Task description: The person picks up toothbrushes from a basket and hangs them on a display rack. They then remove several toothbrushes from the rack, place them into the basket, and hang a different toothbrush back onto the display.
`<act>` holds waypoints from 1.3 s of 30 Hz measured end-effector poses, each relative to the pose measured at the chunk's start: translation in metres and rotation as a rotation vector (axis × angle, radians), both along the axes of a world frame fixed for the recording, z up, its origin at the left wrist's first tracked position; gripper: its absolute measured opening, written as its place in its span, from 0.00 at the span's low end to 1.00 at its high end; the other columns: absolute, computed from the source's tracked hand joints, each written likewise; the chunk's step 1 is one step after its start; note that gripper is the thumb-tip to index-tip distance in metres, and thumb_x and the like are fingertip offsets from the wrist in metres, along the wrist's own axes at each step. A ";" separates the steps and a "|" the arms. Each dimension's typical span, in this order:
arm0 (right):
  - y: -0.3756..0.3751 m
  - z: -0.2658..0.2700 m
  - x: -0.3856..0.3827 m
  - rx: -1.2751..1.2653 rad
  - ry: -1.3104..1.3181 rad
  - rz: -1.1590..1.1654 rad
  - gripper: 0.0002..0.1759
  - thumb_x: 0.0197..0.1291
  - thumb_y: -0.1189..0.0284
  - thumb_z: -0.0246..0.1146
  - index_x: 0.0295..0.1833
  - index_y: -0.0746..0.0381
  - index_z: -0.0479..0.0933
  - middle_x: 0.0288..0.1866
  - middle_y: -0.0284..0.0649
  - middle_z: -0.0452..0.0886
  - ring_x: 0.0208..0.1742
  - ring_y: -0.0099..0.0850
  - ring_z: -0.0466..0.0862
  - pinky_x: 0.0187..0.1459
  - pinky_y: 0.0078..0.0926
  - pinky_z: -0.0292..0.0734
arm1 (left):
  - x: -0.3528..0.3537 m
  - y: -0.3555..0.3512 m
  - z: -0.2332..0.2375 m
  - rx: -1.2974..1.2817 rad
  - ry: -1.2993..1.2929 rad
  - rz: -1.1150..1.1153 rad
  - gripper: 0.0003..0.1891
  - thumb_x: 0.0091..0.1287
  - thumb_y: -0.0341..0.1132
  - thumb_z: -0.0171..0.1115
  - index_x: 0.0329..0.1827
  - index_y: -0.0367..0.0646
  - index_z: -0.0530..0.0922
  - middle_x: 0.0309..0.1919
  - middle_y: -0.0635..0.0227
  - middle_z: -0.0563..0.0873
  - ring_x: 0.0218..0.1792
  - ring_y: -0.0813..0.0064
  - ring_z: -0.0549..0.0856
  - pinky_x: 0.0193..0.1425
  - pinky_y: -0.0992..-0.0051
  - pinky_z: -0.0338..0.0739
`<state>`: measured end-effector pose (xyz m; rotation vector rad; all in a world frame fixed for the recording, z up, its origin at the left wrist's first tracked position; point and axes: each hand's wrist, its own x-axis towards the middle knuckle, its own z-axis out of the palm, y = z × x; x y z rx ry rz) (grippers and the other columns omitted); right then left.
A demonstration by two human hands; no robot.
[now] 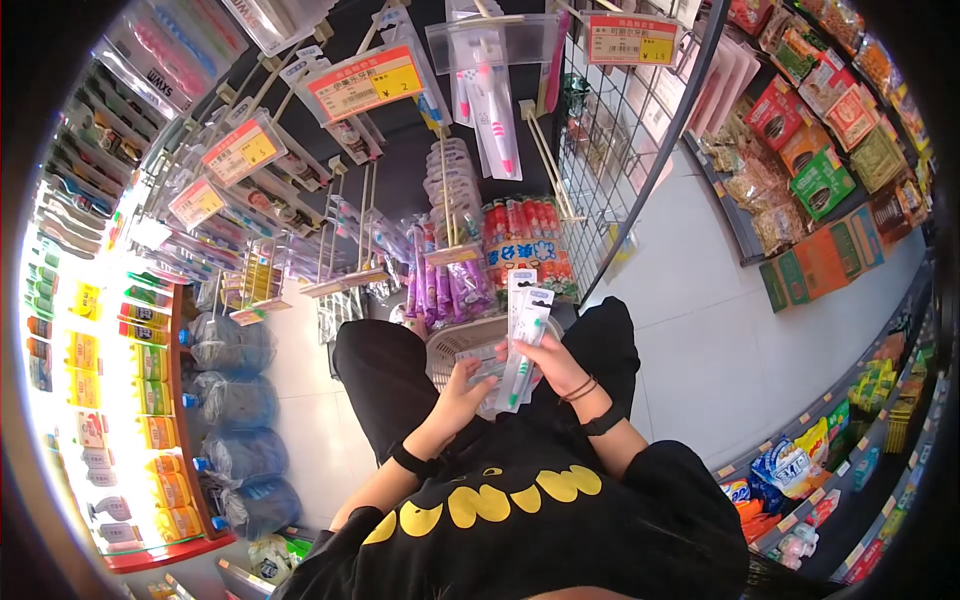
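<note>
Packaged toothbrushes (pixel 524 345), with green parts showing through clear and white packs, are in my right hand (pixel 549 365), whose fingers close round them above my lap. Close beside it on the left is my left hand (pixel 468 388), its fingers at the edge of a clear package (pixel 487 367); whether it grips this package is hard to tell. A pale plastic basket (pixel 440 350) is between my knees, behind the hands. Its contents are partly hidden by my hands and the packs.
Hooks with hanging toothbrushes (pixel 490 120) and price tags (pixel 368 85) are ahead. A wire grid (pixel 610 150) rises right of them. Large water bottles (pixel 235 400) line the left. Shelves of packaged goods (pixel 800 465) curve along the right, beyond the tiled floor (pixel 690 330).
</note>
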<state>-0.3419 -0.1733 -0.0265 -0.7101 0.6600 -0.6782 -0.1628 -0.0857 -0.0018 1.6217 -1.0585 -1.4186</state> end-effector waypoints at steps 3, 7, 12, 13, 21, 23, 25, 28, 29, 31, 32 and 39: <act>-0.008 0.024 -0.004 -0.218 0.004 0.053 0.15 0.67 0.73 0.52 0.57 0.66 0.67 0.51 0.45 0.79 0.53 0.36 0.80 0.56 0.34 0.74 | -0.006 -0.008 0.009 0.015 0.151 -0.022 0.21 0.68 0.33 0.57 0.61 0.34 0.65 0.58 0.57 0.73 0.62 0.68 0.70 0.67 0.72 0.63; -0.010 0.065 -0.007 -0.182 -0.119 0.110 0.17 0.68 0.71 0.51 0.59 0.68 0.67 0.56 0.47 0.76 0.57 0.37 0.77 0.60 0.36 0.70 | -0.007 -0.021 0.039 0.016 0.207 -0.237 0.18 0.71 0.36 0.53 0.59 0.34 0.70 0.50 0.63 0.78 0.53 0.76 0.75 0.58 0.77 0.68; -0.010 0.092 -0.004 -0.252 -0.099 0.107 0.21 0.68 0.69 0.51 0.62 0.70 0.65 0.57 0.49 0.75 0.61 0.39 0.75 0.63 0.37 0.67 | -0.010 -0.018 0.039 -0.044 0.263 -0.277 0.18 0.72 0.37 0.51 0.58 0.34 0.71 0.42 0.68 0.79 0.44 0.82 0.76 0.49 0.81 0.70; -0.009 0.098 -0.003 -0.242 -0.099 0.091 0.20 0.68 0.71 0.51 0.62 0.69 0.65 0.57 0.48 0.75 0.60 0.38 0.75 0.63 0.36 0.68 | -0.011 -0.017 0.043 -0.069 0.306 -0.253 0.17 0.73 0.38 0.50 0.57 0.34 0.72 0.42 0.69 0.80 0.43 0.82 0.76 0.48 0.81 0.71; -0.012 0.120 0.017 -0.307 -0.005 0.120 0.23 0.66 0.73 0.52 0.64 0.70 0.64 0.59 0.47 0.75 0.61 0.37 0.75 0.64 0.35 0.67 | 0.010 -0.007 0.053 0.065 0.808 -0.102 0.18 0.74 0.38 0.47 0.60 0.36 0.70 0.49 0.66 0.80 0.50 0.78 0.78 0.54 0.78 0.71; -0.013 0.123 0.025 -0.326 0.030 0.134 0.23 0.65 0.73 0.52 0.64 0.70 0.64 0.59 0.46 0.75 0.61 0.37 0.75 0.64 0.34 0.67 | 0.017 -0.003 0.048 0.043 0.786 -0.077 0.18 0.73 0.37 0.48 0.60 0.36 0.70 0.49 0.66 0.80 0.50 0.78 0.78 0.55 0.78 0.71; -0.012 0.122 0.033 -0.351 0.059 0.136 0.19 0.65 0.74 0.55 0.60 0.67 0.70 0.55 0.39 0.78 0.57 0.27 0.77 0.59 0.26 0.70 | 0.024 0.002 0.048 0.007 0.788 -0.006 0.16 0.72 0.35 0.50 0.58 0.36 0.72 0.50 0.67 0.80 0.51 0.79 0.78 0.56 0.78 0.70; -0.014 0.119 0.042 -0.370 0.130 0.136 0.18 0.65 0.74 0.56 0.59 0.67 0.71 0.53 0.37 0.78 0.55 0.25 0.77 0.57 0.25 0.71 | 0.035 0.008 0.041 -0.093 0.702 0.026 0.16 0.72 0.34 0.52 0.58 0.35 0.72 0.49 0.68 0.80 0.51 0.80 0.77 0.56 0.78 0.69; -0.014 0.122 0.046 -0.362 0.130 0.125 0.17 0.65 0.74 0.57 0.58 0.67 0.71 0.51 0.35 0.79 0.53 0.23 0.77 0.55 0.24 0.71 | 0.039 0.009 0.041 -0.095 0.704 0.029 0.16 0.72 0.34 0.52 0.58 0.35 0.72 0.49 0.68 0.80 0.51 0.80 0.77 0.56 0.78 0.69; -0.015 0.123 0.051 -0.376 0.146 0.113 0.17 0.65 0.73 0.57 0.57 0.67 0.72 0.51 0.35 0.79 0.52 0.22 0.77 0.55 0.23 0.72 | 0.047 0.012 0.046 -0.150 0.675 0.031 0.15 0.71 0.33 0.53 0.57 0.35 0.72 0.48 0.69 0.80 0.50 0.81 0.77 0.56 0.78 0.69; -0.016 0.124 0.053 -0.391 0.161 0.097 0.17 0.65 0.73 0.58 0.57 0.67 0.72 0.50 0.35 0.79 0.51 0.22 0.77 0.54 0.23 0.72 | 0.051 0.013 0.047 -0.155 0.675 0.029 0.15 0.71 0.33 0.53 0.57 0.35 0.72 0.48 0.69 0.80 0.50 0.81 0.77 0.56 0.78 0.69; -0.021 0.121 0.062 -0.458 0.236 0.108 0.16 0.65 0.72 0.57 0.56 0.66 0.73 0.48 0.34 0.79 0.49 0.21 0.77 0.53 0.23 0.72 | 0.066 0.017 0.052 -0.186 0.655 0.054 0.14 0.71 0.32 0.52 0.56 0.34 0.71 0.48 0.61 0.83 0.48 0.75 0.81 0.57 0.74 0.72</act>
